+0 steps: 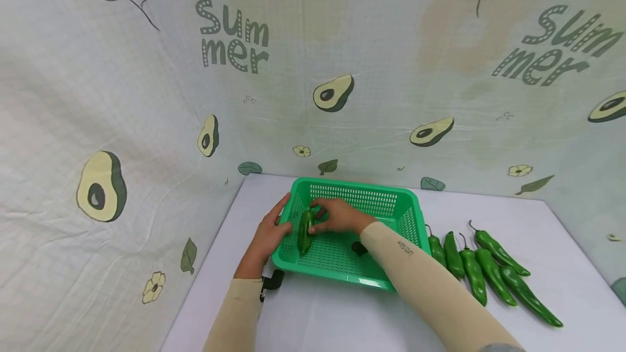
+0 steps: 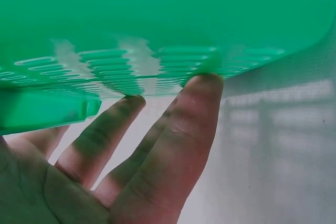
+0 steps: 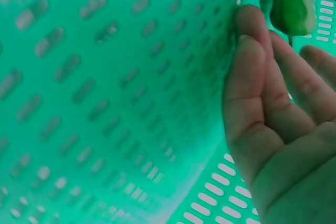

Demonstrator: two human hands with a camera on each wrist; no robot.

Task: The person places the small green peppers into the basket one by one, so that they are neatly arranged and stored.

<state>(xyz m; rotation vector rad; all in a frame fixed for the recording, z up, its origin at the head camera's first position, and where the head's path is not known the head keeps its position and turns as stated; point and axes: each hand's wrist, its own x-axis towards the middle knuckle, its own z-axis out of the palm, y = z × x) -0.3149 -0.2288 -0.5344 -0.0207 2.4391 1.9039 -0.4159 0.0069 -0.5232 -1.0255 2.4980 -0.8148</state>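
A green pepper (image 1: 306,232) lies lengthwise by the left wall inside the green basket (image 1: 332,272). My right hand (image 1: 337,216) reaches in over it from the right, thumb tip at the pepper's side and fingertips near its stem end. In the right wrist view, the fingers (image 3: 249,77) are loosely bent beside the basket wall, with the pepper end just beyond them. My left hand (image 1: 269,235) holds the basket's left side, thumb at the rim; in the left wrist view its fingers (image 2: 178,124) touch the slotted outer wall from outside.
Several green peppers (image 1: 473,273) lie on the white table (image 1: 337,319) just right of the basket. A printed cloth (image 1: 371,64) hangs behind the table and along its left side. A small black camera (image 1: 271,280) is strapped to the left wrist.
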